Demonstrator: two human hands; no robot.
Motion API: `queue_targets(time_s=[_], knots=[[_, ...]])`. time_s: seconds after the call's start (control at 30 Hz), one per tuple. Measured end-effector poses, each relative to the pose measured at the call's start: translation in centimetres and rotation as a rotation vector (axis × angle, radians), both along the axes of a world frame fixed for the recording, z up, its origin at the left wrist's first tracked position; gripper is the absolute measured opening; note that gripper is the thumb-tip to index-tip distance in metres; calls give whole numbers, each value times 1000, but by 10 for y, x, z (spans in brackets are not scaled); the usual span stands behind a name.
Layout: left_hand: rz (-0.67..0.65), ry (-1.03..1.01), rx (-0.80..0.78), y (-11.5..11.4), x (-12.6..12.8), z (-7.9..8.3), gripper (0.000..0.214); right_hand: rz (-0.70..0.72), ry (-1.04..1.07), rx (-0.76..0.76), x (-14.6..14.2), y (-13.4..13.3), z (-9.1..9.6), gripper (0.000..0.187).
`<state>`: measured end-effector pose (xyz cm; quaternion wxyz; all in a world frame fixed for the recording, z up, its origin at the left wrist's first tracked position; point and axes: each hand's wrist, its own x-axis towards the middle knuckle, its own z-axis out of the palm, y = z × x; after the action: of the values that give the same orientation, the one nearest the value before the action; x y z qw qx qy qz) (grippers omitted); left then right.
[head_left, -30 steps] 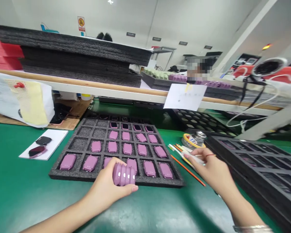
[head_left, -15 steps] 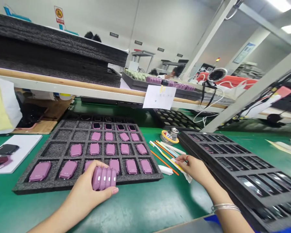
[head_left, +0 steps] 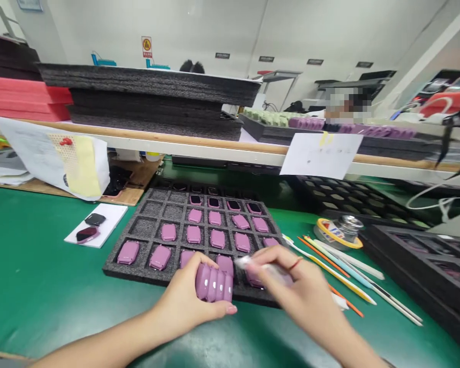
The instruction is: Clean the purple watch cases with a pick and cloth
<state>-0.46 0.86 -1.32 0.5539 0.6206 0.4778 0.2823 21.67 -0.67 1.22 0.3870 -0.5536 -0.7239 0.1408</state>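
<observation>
My left hand point(head_left: 182, 291) is closed around a row of several purple watch cases point(head_left: 214, 283), standing side by side above the front edge of a black foam tray point(head_left: 145, 276). More purple watch cases point(head_left: 129, 252) lie in the tray's compartments, and some at the back show dark screens. Just right of the held cases, my right hand point(head_left: 306, 286) pinches a white wipe point(head_left: 244, 262). Motion smears its fingertips and the wipe, so its exact shape is unclear. The wipe's tip is close to the held cases; whether it touches them I cannot tell.
Brushes and sticks point(head_left: 345, 276) lie right of the tray, near a metal-topped bottle point(head_left: 348, 225) and a tape roll point(head_left: 325, 232). Another foam tray point(head_left: 417, 271) stands farther right. A white pad point(head_left: 111, 220) holds two dark-faced pieces at left. A shelf point(head_left: 199, 145) crosses above.
My right hand has come from among the brushes and sticks toward the held cases, bringing the white wipe. My left hand keeps its grip. The view has turned left.
</observation>
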Motion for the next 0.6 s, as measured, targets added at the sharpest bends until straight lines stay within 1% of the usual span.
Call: queue_targets(time_s=[0.03, 0.07, 0.1, 0.13, 0.2, 0.27, 0.37, 0.47, 0.53, 0.57, 0.6], knots=[[-10, -20, 22, 1, -1, -3, 55, 198, 39, 25, -22, -2, 1, 15], [-29, -50, 50, 1, -2, -5, 53, 342, 39, 79, -39, -3, 3, 12], [-49, -85, 78, 2, -4, -8, 50, 431, 19, 134, -52, -4, 3, 10], [-67, -120, 102, 3, -5, -11, 46, 470, -14, 190, -61, -4, 2, 10], [-89, -181, 123, 4, -5, -14, 40, 458, -84, 237, -68, -1, -1, 10], [-76, -202, 97, 4, -4, -14, 39, 436, -98, 226, -67, 4, -5, 11], [-16, -116, 47, 2, 0, -9, 45, 395, -50, 219, -65, 10, -7, 13], [20, -14, 45, -1, 2, -2, 50, 355, -3, 214, -64, 13, -2, 15], [15, 5, 41, -3, 2, 2, 52, 345, -15, 225, -54, 16, 5, 16], [15, 7, 35, -4, 1, 4, 52, 311, -58, 244, -44, 18, 8, 16], [19, 4, 30, -5, 0, 6, 53, 240, -140, 273, -30, 21, 12, 18]])
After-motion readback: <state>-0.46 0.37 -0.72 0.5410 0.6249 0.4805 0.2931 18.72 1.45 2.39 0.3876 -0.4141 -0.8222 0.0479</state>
